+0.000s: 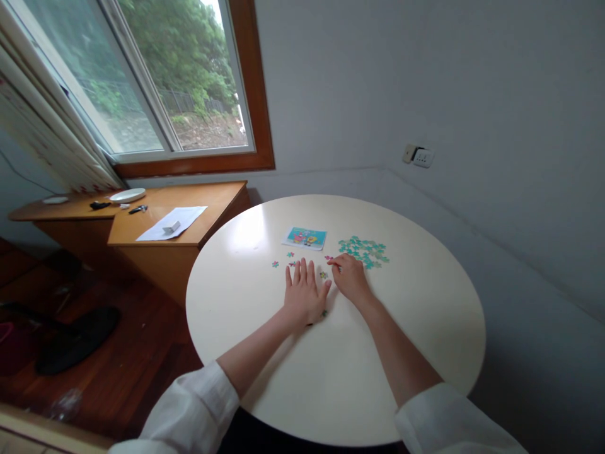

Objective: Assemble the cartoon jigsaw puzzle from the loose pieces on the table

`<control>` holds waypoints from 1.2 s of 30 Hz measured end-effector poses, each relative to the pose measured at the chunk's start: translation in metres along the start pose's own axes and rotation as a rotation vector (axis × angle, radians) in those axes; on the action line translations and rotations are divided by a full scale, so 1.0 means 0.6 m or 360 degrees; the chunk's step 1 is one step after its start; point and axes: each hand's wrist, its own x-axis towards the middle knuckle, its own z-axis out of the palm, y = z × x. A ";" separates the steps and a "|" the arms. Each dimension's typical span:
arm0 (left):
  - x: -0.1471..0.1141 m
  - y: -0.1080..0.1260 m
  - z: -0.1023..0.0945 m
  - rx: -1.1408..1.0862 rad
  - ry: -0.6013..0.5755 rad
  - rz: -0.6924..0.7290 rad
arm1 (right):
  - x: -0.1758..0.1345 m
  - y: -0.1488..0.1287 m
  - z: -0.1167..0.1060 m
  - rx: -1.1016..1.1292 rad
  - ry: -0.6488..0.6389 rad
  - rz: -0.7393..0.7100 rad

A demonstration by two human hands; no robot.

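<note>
From the head view I log, at far left, a wooden desk [222, 198] bearing a white plate [127, 196] and a sheet of paper [191, 217] with a small white block [171, 227] on it. Next, the round table [224, 296]: its near-left jigsaw piece [275, 264] lies apart, with a pink-and-green piece [290, 255] close by. I observe the left hand [305, 296] palm down, fingers spread and extended, gripping nothing visible; beyond its fingertips lies the picture card [305, 238], showing cartoon figures on blue. A yellowish piece [324, 275] sits between the hands. The right hand [350, 276] has its fingers curled, index extended to a pink piece [329, 258]; whether it pinches or merely touches this, I cannot tell. Just beyond and right of that hand I record a spread pile of green pieces [363, 248]. Farther right, a wall socket [423, 157].
</note>
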 end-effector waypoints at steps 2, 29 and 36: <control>-0.016 -0.012 -0.018 0.0044 0.0018 0.0001 | 0.001 0.000 0.000 0.0005 0.0003 0.0002; -0.026 0.004 0.018 0.0072 -0.0004 0.0217 | 0.000 0.009 -0.002 -0.0024 0.0078 0.0041; -0.018 -0.001 0.023 0.0007 -0.0085 0.0166 | -0.001 0.009 0.000 -0.0065 0.0073 0.0049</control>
